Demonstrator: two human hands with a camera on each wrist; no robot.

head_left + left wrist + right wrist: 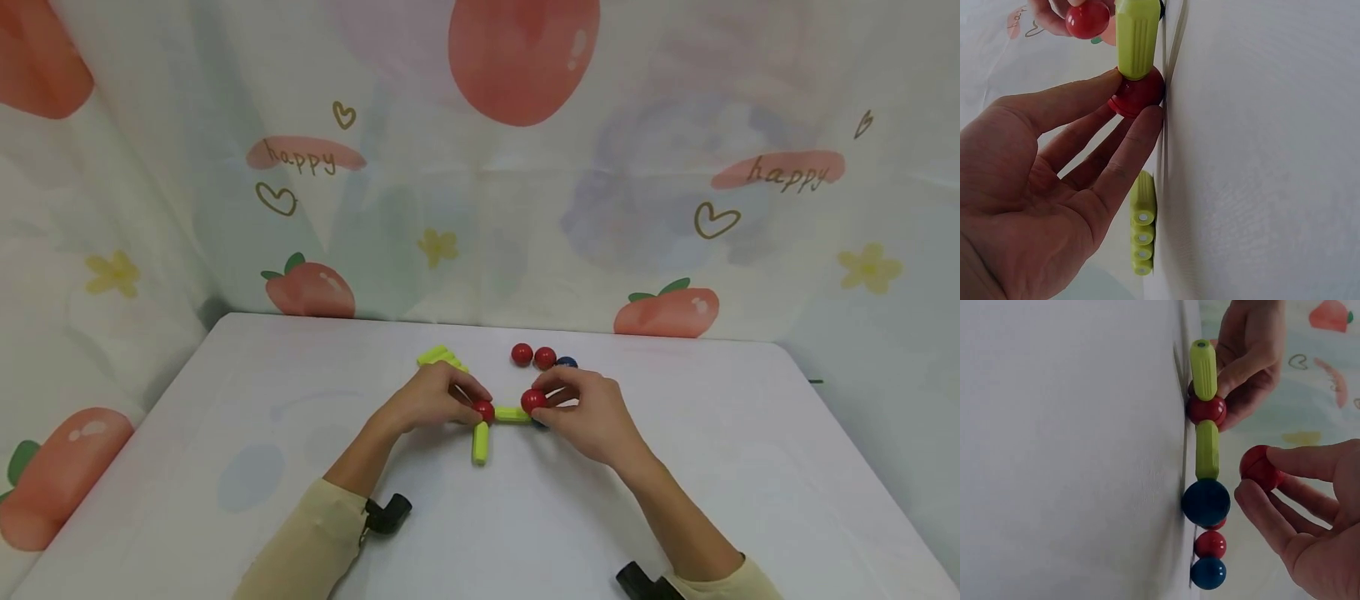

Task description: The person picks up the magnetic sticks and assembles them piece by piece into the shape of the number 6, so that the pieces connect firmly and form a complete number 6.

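My left hand (431, 397) pinches a red ball (1140, 94) between thumb and fingers, low at the table surface. Two yellow-green rods meet this ball: one rod (481, 444) points toward me, the other rod (510, 414) runs right to a larger-looking blue ball (1205, 502). Above the tabletop, my right hand (594, 412) holds another red ball (1260, 468) by thumb and fingertips. That ball is apart from the blue one, with a gap showing in the right wrist view. From the head, the blue ball is mostly hidden behind the right hand and its ball.
Behind the left hand lies a row of several yellow-green rods (442, 357). Farther back right, two red balls (522, 355) and a blue ball (567, 362) sit in a line. A printed curtain (480, 208) hangs beyond the white table (300, 367).
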